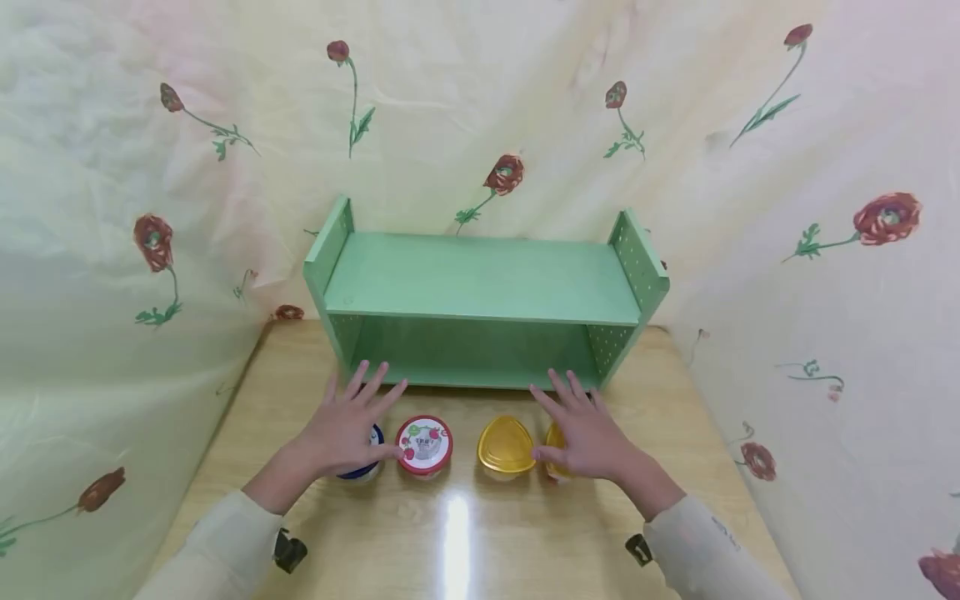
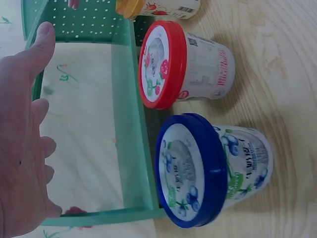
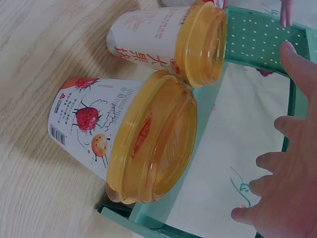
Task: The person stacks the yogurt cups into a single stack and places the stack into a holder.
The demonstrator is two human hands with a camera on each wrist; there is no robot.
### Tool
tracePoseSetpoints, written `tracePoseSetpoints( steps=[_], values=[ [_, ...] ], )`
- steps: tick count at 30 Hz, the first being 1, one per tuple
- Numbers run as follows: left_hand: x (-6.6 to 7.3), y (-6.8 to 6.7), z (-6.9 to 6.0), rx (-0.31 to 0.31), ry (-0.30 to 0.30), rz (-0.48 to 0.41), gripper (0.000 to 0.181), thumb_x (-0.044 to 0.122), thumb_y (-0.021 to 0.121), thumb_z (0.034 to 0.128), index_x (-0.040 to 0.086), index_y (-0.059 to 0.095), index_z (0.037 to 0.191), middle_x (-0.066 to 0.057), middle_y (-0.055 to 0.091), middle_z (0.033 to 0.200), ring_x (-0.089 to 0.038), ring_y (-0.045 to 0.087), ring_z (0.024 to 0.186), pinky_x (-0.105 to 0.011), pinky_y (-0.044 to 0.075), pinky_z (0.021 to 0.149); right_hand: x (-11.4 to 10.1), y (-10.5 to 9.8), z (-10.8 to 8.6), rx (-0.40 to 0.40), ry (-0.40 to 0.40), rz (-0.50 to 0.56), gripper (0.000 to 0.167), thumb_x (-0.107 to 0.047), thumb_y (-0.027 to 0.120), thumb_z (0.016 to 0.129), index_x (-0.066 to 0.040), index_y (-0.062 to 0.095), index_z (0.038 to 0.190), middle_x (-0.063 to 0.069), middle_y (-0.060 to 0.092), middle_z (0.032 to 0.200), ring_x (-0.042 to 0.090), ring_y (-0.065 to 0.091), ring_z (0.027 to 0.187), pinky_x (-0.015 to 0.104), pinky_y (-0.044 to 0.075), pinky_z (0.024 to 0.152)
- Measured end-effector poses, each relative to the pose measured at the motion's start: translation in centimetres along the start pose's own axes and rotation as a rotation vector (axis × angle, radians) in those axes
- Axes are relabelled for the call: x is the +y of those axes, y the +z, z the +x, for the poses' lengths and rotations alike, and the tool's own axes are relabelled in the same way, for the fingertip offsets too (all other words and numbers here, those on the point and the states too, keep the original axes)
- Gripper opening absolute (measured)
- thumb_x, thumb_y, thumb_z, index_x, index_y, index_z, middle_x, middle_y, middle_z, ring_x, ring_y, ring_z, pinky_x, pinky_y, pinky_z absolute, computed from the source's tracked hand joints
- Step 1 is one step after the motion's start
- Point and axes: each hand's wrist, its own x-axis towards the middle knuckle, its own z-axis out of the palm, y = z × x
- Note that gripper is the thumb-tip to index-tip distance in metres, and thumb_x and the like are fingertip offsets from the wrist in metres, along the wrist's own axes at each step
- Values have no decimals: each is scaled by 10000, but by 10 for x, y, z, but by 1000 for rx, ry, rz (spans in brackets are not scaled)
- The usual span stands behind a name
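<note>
My left hand (image 1: 348,429) hovers with fingers spread over a blue-lidded yogurt cup (image 2: 193,171), hiding most of it in the head view. Beside that cup stands a red-lidded yogurt cup (image 1: 424,446) with strawberries on its lid. My right hand (image 1: 585,429), fingers also spread, is above a yellow-lidded cup (image 3: 121,134) with a strawberry print and partly covers it. Another yellow-lidded cup (image 1: 506,446) stands to its left. All the cups are upright in a row on the table. Neither hand holds anything.
A green two-tier shelf (image 1: 483,279) with perforated side panels stands behind the cups on a wooden table (image 1: 375,550). Flower-patterned cloth (image 1: 480,108) hangs at the back and both sides. Glare shows on the front tabletop.
</note>
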Motion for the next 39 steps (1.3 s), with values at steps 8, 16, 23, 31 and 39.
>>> tracePoseSetpoints(
  steps=[8,16,23,31,39],
  values=[
    [-17,24,-21,-20,-165,-147,1065,770,598,824,168,224,1618,-247,122,1648,-496,91,1493,-786,158,1091,-7,-1,1,59,31,153,930,-528,726,877,-162,277,1604,179,143,1661,480,109,1497,716,197,1135],
    [-40,60,-51,54,-351,-540,1392,692,829,640,213,-26,1629,-203,69,1668,-482,144,1486,-696,220,1133,-28,16,13,127,58,471,911,-445,776,870,-168,300,1595,98,143,1672,431,183,1496,704,297,1099],
    [-46,91,-65,157,-426,-747,1421,354,959,639,203,-53,1625,-207,104,1662,-497,149,1478,-702,173,1142,-42,27,24,198,69,589,879,-360,802,863,-153,334,1578,153,217,1642,482,303,1432,734,323,1056],
    [-39,115,-75,238,-493,-919,1394,175,958,646,220,-30,1628,-196,164,1653,-437,135,1500,-656,95,1180,-54,36,36,217,90,740,905,-372,819,841,-208,327,1583,104,208,1652,423,255,1469,713,269,1103],
    [-36,126,-74,282,-538,-979,1368,134,959,639,127,15,1628,-268,183,1626,-471,162,1483,-654,113,1178,-78,45,51,219,111,982,999,-244,866,808,-177,262,1601,95,120,1670,466,334,1415,597,333,1135]
  ],
)
